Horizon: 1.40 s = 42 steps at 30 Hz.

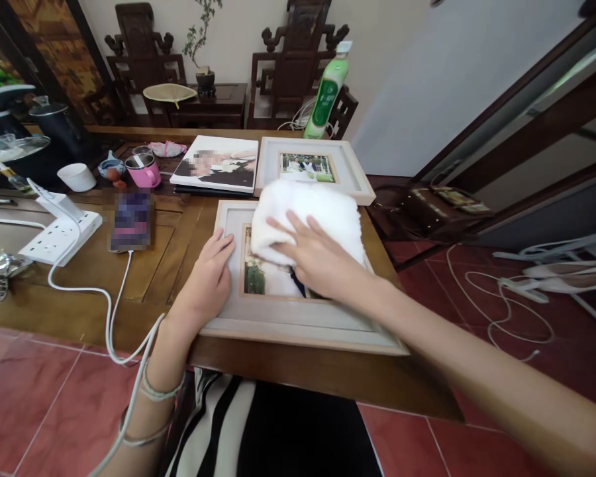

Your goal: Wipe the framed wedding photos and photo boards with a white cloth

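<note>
A light wood picture frame point(302, 324) with a wide pale mat lies flat at the table's front edge. My left hand point(211, 278) rests on its left border, fingers laid flat along the edge. My right hand point(315, 255) presses a folded, fluffy white cloth point(322, 205) onto the frame's upper part, fingers spread over the cloth and thumb at its fold. The cloth hides much of the photo point(255, 271) inside; some greenery and a pale area show. Behind it lies a second picture frame point(355, 165) with an outdoor photo, beside a photo album point(218, 165).
A green bottle point(326, 93) stands behind the frames. To the left are a phone point(130, 222) on a white cable, a power strip point(62, 235), a pink mug point(143, 171) and a white cup point(77, 177). A cable point(501, 318) lies on the red floor at right.
</note>
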{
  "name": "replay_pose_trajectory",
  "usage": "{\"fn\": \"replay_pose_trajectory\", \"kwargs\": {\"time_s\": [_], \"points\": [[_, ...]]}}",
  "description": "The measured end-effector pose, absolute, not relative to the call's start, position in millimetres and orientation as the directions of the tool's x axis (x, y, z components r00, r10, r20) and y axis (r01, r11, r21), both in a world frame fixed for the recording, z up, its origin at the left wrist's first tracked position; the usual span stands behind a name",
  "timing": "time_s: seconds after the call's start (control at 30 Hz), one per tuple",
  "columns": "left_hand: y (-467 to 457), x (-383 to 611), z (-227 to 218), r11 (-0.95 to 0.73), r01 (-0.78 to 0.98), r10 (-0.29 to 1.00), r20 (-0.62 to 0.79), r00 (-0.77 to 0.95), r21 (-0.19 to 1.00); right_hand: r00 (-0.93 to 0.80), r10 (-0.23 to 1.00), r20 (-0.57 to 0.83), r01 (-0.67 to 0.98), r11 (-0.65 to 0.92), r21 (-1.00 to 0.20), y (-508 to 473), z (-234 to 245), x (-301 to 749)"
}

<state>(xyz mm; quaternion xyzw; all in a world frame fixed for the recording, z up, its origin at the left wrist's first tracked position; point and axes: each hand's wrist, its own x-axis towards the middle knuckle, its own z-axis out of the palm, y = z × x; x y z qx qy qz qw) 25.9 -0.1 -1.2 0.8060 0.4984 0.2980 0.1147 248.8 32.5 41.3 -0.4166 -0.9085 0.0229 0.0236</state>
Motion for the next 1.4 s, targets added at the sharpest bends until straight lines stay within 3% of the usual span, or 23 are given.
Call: {"fn": "replay_pose_trajectory", "kwargs": {"time_s": [0.1, 0.2, 0.47, 0.63, 0.83, 1.03, 1.2, 1.4], "points": [[0.6, 26.9, -1.2, -0.467, 0.738, 0.877, 0.363, 0.316, 0.486, -0.623, 0.78, 0.057, 0.781, 0.625, -0.007, 57.7, 38.7, 243.5], [1.1, 28.2, -1.3, -0.453, 0.741, 0.882, 0.369, 0.293, 0.496, -0.627, 0.778, -0.035, 0.779, 0.626, -0.029, 51.8, 44.8, 230.9], [0.1, 26.6, -2.5, -0.463, 0.738, 0.876, 0.38, 0.296, 0.492, -0.733, 0.62, -0.281, 0.679, 0.69, -0.249, -49.6, 74.2, 233.0], [-0.8, 25.9, -2.0, -0.462, 0.739, 0.878, 0.372, 0.302, 0.491, -0.777, 0.581, -0.242, 0.628, 0.684, -0.371, -66.7, 73.1, 249.2], [-0.9, 26.5, -1.7, -0.464, 0.744, 0.879, 0.356, 0.317, 0.482, -0.665, 0.729, -0.164, 0.746, 0.633, -0.208, -26.3, 55.2, 241.4], [-3.8, 31.6, 5.5, -0.424, 0.718, 0.899, 0.354, 0.259, 0.552, -0.568, 0.823, 0.01, 0.822, 0.568, -0.043, 49.6, 41.4, 225.9], [-4.1, 33.1, 9.3, -0.444, 0.665, 0.889, 0.39, 0.242, 0.6, -0.711, 0.703, -0.03, 0.702, 0.711, 0.018, 47.2, 46.9, 205.6], [-6.4, 30.8, 9.3, -0.42, 0.655, 0.899, 0.386, 0.206, 0.628, -0.795, 0.575, -0.191, 0.602, 0.788, -0.133, -22.6, 64.6, 214.3]]}}
